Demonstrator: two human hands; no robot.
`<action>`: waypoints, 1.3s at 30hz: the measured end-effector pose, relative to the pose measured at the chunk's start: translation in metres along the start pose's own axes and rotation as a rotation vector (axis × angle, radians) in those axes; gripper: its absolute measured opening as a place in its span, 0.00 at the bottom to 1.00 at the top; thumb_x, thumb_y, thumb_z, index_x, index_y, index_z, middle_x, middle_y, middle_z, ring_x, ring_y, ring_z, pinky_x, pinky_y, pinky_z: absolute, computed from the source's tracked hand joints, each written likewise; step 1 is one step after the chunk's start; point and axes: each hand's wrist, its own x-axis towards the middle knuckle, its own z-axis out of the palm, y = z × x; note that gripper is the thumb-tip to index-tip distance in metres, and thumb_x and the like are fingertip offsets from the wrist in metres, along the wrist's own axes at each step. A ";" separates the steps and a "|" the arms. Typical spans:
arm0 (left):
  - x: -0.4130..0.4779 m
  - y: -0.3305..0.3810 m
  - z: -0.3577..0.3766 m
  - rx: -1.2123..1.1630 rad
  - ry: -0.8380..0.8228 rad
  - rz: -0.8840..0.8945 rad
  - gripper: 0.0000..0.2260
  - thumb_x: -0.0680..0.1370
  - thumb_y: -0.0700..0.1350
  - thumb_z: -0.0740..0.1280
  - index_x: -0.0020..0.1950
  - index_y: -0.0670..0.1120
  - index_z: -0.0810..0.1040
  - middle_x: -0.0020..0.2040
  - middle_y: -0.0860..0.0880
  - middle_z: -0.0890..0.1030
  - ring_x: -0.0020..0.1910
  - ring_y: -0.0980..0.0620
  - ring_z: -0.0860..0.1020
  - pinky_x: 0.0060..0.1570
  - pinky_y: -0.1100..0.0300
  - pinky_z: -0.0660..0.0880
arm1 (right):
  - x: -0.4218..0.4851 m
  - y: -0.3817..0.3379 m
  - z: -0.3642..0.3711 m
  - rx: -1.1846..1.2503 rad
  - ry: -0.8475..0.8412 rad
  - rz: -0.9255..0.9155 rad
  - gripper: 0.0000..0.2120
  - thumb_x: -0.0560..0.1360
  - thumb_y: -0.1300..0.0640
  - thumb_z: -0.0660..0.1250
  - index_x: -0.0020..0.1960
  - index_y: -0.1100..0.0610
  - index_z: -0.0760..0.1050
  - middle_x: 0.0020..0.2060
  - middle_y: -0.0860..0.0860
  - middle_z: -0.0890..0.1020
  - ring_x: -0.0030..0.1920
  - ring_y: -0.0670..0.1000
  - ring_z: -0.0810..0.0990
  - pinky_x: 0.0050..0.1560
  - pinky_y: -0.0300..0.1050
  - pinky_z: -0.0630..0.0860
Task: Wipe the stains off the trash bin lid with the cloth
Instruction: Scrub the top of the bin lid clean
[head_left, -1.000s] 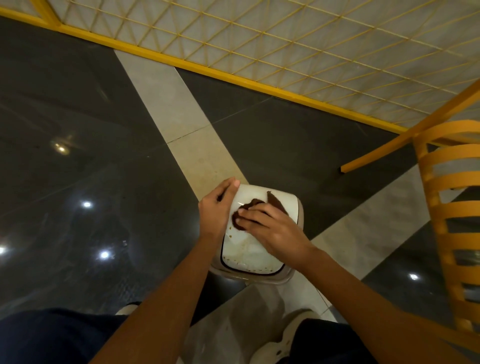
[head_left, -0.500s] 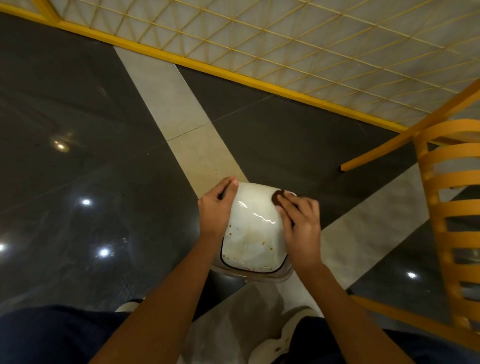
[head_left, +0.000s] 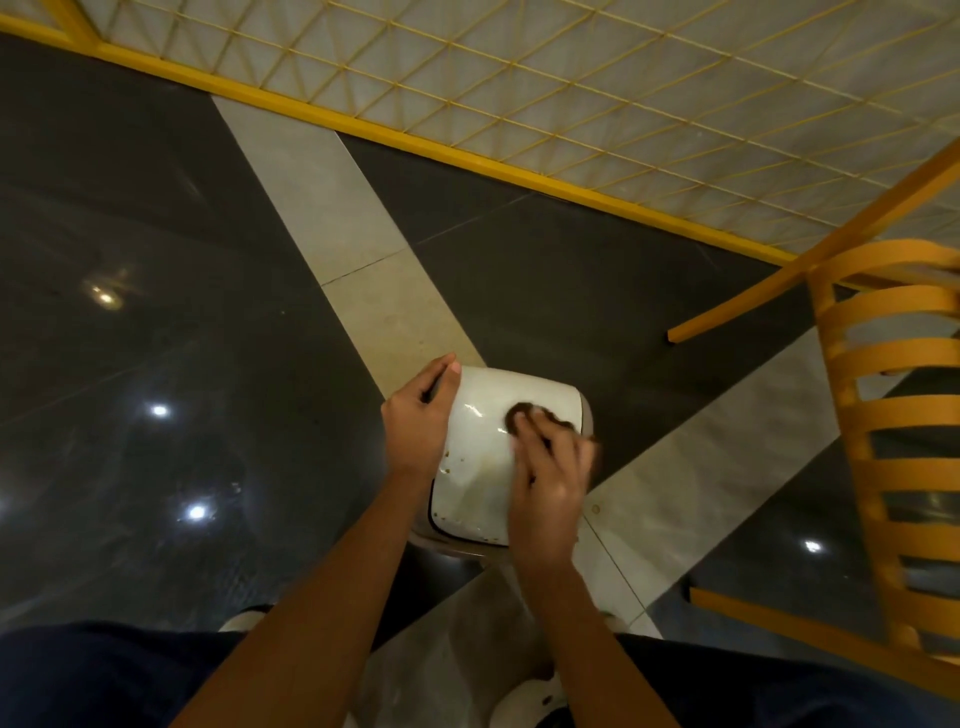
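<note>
The lid, white with a dark border, is seated on the bin, which stands on the floor between the person's feet.

The left hand is placed on the left edge of the lid. Its fingers are curled over the far-left corner, with the thumb laid on the top surface, so that the lid is gripped at that edge.

The right hand is positioned over the right half of the lid. Its fingers are extended and slightly spread, and are pressed flat on the cloth. The outline of this hand is blurred. The cloth is dark brown and bunched; it is trapped between the fingertips and the lid, and only the part protruding beyond the fingertips is visible, toward the far-right corner.

Stains are seen as small brown specks between the two hands, close to the left palm, with more along the near border of the lid. A faint yellowish smear is located just left of the right-hand knuckles.

A yellow slatted chair is located well to the right of the right-hand fingers. A white shoe is visible below the right forearm.
</note>
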 end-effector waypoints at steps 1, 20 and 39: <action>0.001 0.000 0.000 0.007 0.003 0.008 0.15 0.76 0.50 0.66 0.60 0.47 0.78 0.57 0.52 0.80 0.54 0.59 0.77 0.57 0.65 0.73 | -0.006 -0.006 0.006 -0.091 -0.080 -0.163 0.19 0.73 0.48 0.66 0.59 0.57 0.75 0.56 0.54 0.78 0.57 0.52 0.71 0.63 0.64 0.66; 0.002 -0.002 0.001 0.010 -0.008 -0.001 0.15 0.76 0.53 0.66 0.60 0.50 0.79 0.52 0.55 0.82 0.52 0.58 0.79 0.56 0.57 0.76 | 0.029 0.016 -0.026 0.158 0.005 0.280 0.12 0.75 0.61 0.66 0.58 0.61 0.78 0.52 0.54 0.79 0.53 0.42 0.66 0.55 0.39 0.68; 0.002 -0.004 0.001 0.013 0.018 0.007 0.14 0.76 0.52 0.65 0.59 0.48 0.80 0.51 0.52 0.83 0.52 0.56 0.80 0.56 0.54 0.77 | 0.066 0.008 -0.021 0.002 -0.192 0.202 0.11 0.76 0.60 0.65 0.57 0.60 0.79 0.53 0.55 0.80 0.56 0.53 0.72 0.57 0.43 0.69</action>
